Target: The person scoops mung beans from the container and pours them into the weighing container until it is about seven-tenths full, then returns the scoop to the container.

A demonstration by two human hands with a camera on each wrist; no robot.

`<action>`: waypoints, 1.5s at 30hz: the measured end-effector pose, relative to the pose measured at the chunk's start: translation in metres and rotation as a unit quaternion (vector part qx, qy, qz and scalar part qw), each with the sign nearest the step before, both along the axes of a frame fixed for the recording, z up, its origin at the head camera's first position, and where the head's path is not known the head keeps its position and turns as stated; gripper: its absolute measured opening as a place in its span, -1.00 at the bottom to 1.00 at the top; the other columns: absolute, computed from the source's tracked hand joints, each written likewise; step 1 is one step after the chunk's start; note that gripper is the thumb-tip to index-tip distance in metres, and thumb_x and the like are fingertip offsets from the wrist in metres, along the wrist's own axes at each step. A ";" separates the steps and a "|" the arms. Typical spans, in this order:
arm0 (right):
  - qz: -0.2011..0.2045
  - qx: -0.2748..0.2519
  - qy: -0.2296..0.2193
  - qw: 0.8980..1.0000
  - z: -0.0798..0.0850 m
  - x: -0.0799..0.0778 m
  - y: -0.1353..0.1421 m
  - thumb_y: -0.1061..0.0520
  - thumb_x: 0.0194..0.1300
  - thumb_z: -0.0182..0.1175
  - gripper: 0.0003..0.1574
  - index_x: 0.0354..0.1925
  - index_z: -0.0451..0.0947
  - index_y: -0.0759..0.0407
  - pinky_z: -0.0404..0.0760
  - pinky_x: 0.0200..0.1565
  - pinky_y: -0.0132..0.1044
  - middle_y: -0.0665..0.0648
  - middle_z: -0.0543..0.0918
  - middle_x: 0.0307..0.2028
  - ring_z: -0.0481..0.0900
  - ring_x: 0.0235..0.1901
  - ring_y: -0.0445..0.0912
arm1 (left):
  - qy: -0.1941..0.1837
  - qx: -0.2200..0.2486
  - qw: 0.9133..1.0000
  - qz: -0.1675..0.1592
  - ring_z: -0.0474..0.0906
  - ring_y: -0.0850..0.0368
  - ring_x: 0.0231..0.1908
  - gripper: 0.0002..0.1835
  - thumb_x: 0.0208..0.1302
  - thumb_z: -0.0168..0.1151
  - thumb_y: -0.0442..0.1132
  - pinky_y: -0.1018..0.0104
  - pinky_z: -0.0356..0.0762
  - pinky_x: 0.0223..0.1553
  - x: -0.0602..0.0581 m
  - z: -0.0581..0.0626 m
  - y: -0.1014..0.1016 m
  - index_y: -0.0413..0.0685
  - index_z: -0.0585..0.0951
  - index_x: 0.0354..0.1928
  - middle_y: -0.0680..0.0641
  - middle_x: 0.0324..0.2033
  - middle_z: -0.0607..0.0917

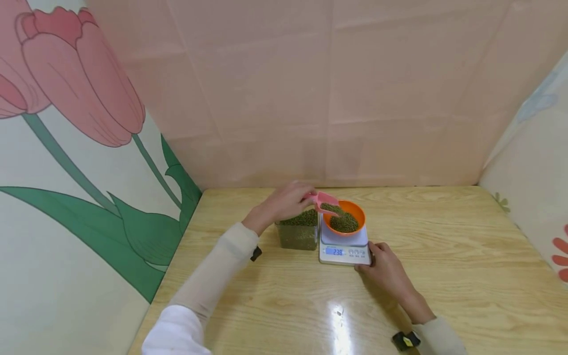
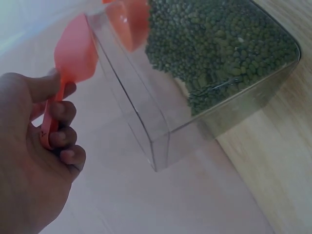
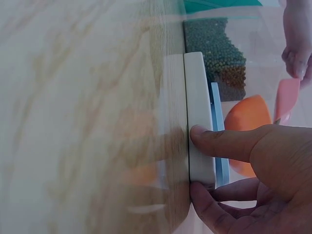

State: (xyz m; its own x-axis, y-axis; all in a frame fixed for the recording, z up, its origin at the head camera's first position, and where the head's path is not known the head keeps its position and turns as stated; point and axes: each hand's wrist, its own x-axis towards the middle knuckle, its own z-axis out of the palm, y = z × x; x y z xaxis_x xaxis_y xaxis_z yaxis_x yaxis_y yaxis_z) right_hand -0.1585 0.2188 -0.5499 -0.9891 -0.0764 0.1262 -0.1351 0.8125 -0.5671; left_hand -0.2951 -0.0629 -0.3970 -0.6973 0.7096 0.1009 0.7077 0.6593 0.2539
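Note:
My left hand [image 1: 290,199] grips the handle of a pink scoop [image 1: 327,199], fingers curled round it in the left wrist view. The scoop tilts over an orange bowl [image 1: 361,217], and green mung beans [image 1: 329,207] lie at its lip. More beans [image 1: 344,223] are heaped in the bowl, which sits on a white kitchen scale [image 1: 343,255] with a lit display. At the scale's front right corner, my right hand [image 1: 387,268] holds the edge between thumb [image 3: 219,141] and fingers. A clear container [image 2: 161,141] of mung beans stands left of the scale, under my left wrist.
The light wooden table [image 1: 443,256] runs back to a pink cloth-covered wall [image 1: 328,98]. A panel with painted tulips [image 1: 80,84] rises on the left, and a pale wall [image 1: 532,172] on the right.

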 end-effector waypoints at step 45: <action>0.015 -0.005 -0.018 1.000 0.002 -0.025 0.017 0.11 0.21 0.60 0.06 0.41 0.33 0.65 0.71 -0.14 -0.01 0.57 0.53 0.14 0.61 -0.14 0.15 | 0.025 -0.003 0.999 0.030 0.63 0.07 0.02 -0.62 0.65 0.15 -0.01 0.16 0.59 0.13 -0.009 0.024 -0.008 -0.05 0.69 0.26 -0.04 0.12 0.78</action>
